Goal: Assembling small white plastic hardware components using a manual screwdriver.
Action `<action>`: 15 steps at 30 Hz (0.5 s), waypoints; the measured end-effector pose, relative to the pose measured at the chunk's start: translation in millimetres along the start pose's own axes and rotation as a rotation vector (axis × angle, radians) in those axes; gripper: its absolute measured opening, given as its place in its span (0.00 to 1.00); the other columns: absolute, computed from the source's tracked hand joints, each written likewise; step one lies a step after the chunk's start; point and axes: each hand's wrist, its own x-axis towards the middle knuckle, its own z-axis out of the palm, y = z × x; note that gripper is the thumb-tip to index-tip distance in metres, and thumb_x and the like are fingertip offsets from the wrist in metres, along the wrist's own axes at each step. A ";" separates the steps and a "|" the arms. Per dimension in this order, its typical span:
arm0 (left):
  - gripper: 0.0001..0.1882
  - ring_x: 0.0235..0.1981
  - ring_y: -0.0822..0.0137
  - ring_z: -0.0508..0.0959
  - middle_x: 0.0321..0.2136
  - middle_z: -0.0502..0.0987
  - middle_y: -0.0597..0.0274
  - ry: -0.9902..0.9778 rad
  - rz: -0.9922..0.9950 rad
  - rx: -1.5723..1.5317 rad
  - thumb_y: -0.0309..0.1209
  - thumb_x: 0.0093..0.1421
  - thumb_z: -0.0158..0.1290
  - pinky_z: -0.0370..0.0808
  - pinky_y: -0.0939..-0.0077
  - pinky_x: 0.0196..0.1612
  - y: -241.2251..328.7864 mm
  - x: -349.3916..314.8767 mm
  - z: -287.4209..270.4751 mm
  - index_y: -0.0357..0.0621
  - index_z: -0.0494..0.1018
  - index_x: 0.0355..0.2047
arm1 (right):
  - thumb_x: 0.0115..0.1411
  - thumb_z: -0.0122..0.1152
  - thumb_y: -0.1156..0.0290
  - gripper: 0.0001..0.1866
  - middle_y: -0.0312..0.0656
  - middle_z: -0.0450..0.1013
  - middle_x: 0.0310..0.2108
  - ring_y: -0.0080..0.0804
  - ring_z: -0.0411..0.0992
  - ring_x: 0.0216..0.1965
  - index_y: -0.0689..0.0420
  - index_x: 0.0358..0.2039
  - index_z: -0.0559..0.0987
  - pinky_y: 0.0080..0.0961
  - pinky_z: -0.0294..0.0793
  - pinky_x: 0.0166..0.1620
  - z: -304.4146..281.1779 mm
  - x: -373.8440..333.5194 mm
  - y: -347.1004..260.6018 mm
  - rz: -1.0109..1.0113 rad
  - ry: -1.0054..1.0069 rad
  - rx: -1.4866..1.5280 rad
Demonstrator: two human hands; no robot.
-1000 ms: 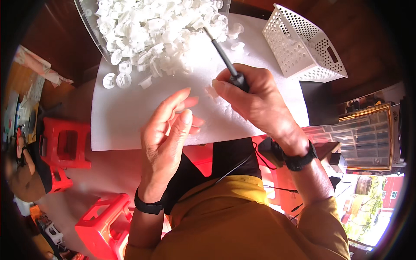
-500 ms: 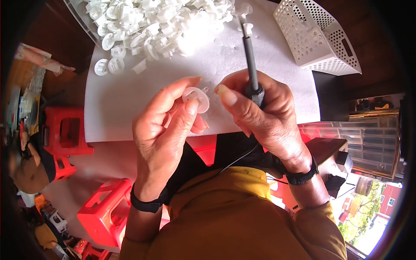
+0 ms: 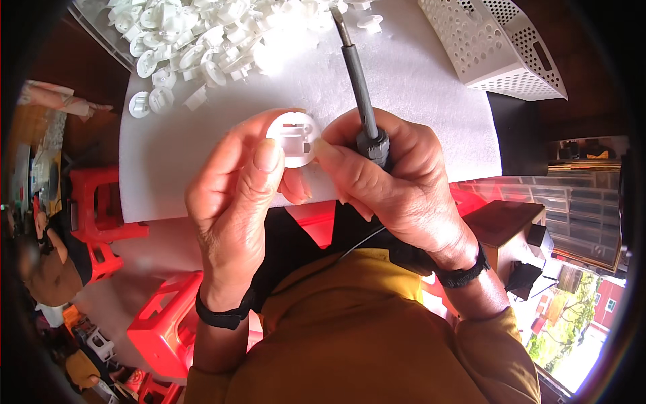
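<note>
My left hand (image 3: 235,182) pinches a round white plastic piece (image 3: 295,156) between thumb and fingers. The piece's slotted face is turned up toward me. Close beside it, my right hand (image 3: 397,165) is wrapped round a corded tool that looks like a soldering iron (image 3: 360,91). Its grey shaft and metal tip point away over the table. My right thumb and forefinger reach the piece's right edge; whether they also grip it is unclear. A large heap of similar white plastic pieces (image 3: 202,47) lies at the back of the table, partly washed out by glare.
A white perforated basket (image 3: 464,60) stands at the back right of the pale-covered table (image 3: 431,87). Red plastic stools (image 3: 161,333) are on the floor at left. A small brown box (image 3: 505,225) sits to the right. At the far left another person's arm (image 3: 54,242) shows.
The white piece has turned so its slotted face shows. My right thumb and forefinger have come over to its edge, and the tool has shifted left with my right hand.
</note>
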 end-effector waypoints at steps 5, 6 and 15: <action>0.19 0.23 0.73 0.71 0.32 0.75 0.58 -0.041 0.011 0.028 0.35 0.68 0.42 0.69 0.80 0.27 0.5 -2.1 -6.0 0.28 0.69 0.47 | 0.61 0.59 0.71 0.07 0.30 0.68 0.17 0.12 0.62 0.17 0.62 0.33 0.76 0.13 0.60 0.20 -1.8 -3.1 1.6 -0.027 -0.019 -0.024; 0.19 0.23 0.73 0.72 0.31 0.75 0.58 -0.061 -0.002 0.058 0.35 0.68 0.43 0.69 0.80 0.27 2.9 -2.3 -7.0 0.28 0.70 0.46 | 0.60 0.61 0.71 0.07 0.31 0.69 0.18 0.12 0.62 0.16 0.62 0.34 0.77 0.12 0.58 0.19 -2.6 -3.4 1.7 -0.031 -0.003 -0.051; 0.20 0.26 0.71 0.72 0.37 0.74 0.51 -0.090 0.035 0.128 0.36 0.68 0.41 0.70 0.78 0.28 7.9 -2.7 -6.4 0.25 0.70 0.44 | 0.59 0.63 0.70 0.09 0.31 0.70 0.18 0.12 0.63 0.17 0.62 0.35 0.77 0.12 0.60 0.20 -1.7 -2.8 3.3 -0.035 -0.055 -0.063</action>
